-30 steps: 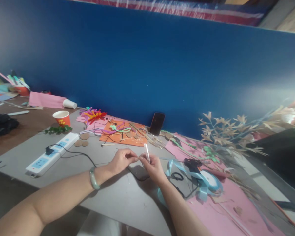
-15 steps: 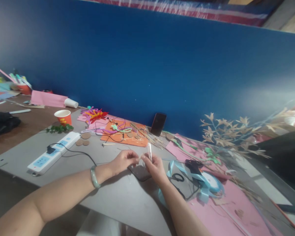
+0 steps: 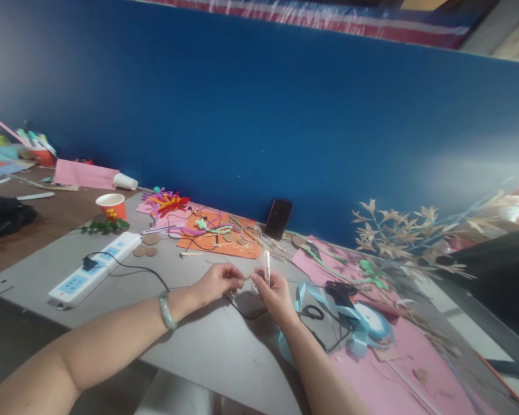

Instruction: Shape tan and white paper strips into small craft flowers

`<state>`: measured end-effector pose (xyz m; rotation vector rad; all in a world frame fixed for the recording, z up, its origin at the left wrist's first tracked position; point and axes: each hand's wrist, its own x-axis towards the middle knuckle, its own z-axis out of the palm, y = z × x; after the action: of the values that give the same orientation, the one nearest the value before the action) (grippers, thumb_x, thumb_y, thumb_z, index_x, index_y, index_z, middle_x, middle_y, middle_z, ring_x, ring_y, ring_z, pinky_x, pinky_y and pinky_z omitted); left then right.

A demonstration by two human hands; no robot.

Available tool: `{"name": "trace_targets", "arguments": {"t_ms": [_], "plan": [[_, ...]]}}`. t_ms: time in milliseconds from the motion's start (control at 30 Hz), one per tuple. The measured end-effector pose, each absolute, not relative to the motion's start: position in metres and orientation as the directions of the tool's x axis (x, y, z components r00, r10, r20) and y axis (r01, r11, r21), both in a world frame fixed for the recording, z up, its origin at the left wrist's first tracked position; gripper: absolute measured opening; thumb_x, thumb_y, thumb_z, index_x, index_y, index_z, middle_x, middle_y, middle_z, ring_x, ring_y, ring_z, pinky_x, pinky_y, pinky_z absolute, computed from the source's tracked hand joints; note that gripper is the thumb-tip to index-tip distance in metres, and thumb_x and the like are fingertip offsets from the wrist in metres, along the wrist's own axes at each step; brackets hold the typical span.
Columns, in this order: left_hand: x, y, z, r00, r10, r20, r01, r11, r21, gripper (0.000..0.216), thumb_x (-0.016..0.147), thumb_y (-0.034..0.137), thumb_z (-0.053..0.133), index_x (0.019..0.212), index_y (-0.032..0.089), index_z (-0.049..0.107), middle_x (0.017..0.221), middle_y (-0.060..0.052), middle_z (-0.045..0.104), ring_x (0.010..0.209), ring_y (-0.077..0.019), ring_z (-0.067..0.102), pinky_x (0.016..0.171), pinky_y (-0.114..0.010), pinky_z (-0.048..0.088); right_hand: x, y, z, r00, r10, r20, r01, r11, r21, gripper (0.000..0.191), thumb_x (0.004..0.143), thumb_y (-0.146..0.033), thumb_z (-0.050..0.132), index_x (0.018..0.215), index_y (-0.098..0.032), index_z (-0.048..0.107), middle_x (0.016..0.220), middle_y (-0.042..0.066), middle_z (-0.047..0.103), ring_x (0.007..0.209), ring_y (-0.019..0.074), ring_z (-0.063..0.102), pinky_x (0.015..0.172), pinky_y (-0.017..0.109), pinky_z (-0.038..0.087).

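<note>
My left hand (image 3: 216, 282) hovers over the grey table (image 3: 199, 346), fingers pinched together on something too small to make out. It almost meets my right hand (image 3: 274, 294), which grips a white lighter-like stick (image 3: 267, 266) held upright. A green bangle (image 3: 166, 311) sits on my left wrist. Just behind the two hands lies a dark flat device (image 3: 246, 302).
Light blue ribbon (image 3: 354, 323) and a black tool (image 3: 337, 286) lie on pink paper (image 3: 393, 374) to the right. Behind are an orange sheet (image 3: 225, 242) with craft bits, a phone (image 3: 277, 218) leaning on the blue wall, dried branches (image 3: 406, 233), a power strip (image 3: 93, 268), and a red cup (image 3: 111, 207).
The white stick in my right hand has tilted more upright and shifted slightly right. Both hands stay close together over the table.
</note>
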<state>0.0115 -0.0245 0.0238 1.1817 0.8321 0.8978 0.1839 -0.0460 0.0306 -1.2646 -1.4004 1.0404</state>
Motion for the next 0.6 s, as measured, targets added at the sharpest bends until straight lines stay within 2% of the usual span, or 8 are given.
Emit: {"name": "trace_targets", "arguments": {"t_ms": [167,333,467,600], "plan": [[0.0100,-0.0224,0.0263,0.413,0.906,-0.097,-0.166,0.179,0.970,0.032,0.063,0.039,0.075,0.070,0.012,0.059,0.059,0.000,0.056,0.053,-0.0088,0.051,0.055,-0.023,0.040,0.1839,-0.0450,0.0284,-0.019,0.996,0.083,0.105,0.085,-0.991,0.033,0.077,-0.048,0.062,0.073,-0.018,0.050,0.046,-0.009,0.031,0.040,0.0065,0.027,0.038,0.020,0.022],[0.0089,-0.0213,0.0304,0.432,0.900,-0.062,-0.253,0.187,0.949,0.029,0.066,0.037,0.074,0.068,0.012,0.059,0.061,-0.001,0.057,0.056,-0.0085,0.052,0.058,-0.022,0.040,0.1826,-0.0432,0.0243,-0.002,0.998,0.070,0.042,0.070,-0.997,0.035,0.079,-0.052,0.058,0.072,-0.020,0.044,0.045,-0.011,0.028,0.039,0.0058,0.023,0.038,0.019,0.020],[0.0099,-0.0192,0.0281,0.375,0.926,-0.039,-0.311,0.165,0.936,0.031,0.064,0.040,0.075,0.067,0.013,0.059,0.062,-0.001,0.058,0.055,-0.0086,0.051,0.058,-0.023,0.041,0.1796,-0.0431,0.0242,0.007,0.995,0.096,0.167,0.093,-0.982,0.039,0.079,-0.058,0.054,0.077,-0.019,0.051,0.049,-0.008,0.036,0.043,0.0082,0.032,0.040,0.020,0.026],[0.0107,-0.0191,0.0230,0.353,0.935,-0.018,-0.263,0.117,0.958,0.032,0.064,0.041,0.075,0.066,0.014,0.059,0.059,0.000,0.057,0.055,-0.0091,0.051,0.058,-0.023,0.042,0.1747,-0.0449,0.0249,-0.100,0.988,0.115,0.295,0.140,-0.945,0.040,0.083,-0.057,0.050,0.079,-0.018,0.058,0.058,-0.003,0.048,0.053,0.0119,0.042,0.047,0.022,0.034]]}}
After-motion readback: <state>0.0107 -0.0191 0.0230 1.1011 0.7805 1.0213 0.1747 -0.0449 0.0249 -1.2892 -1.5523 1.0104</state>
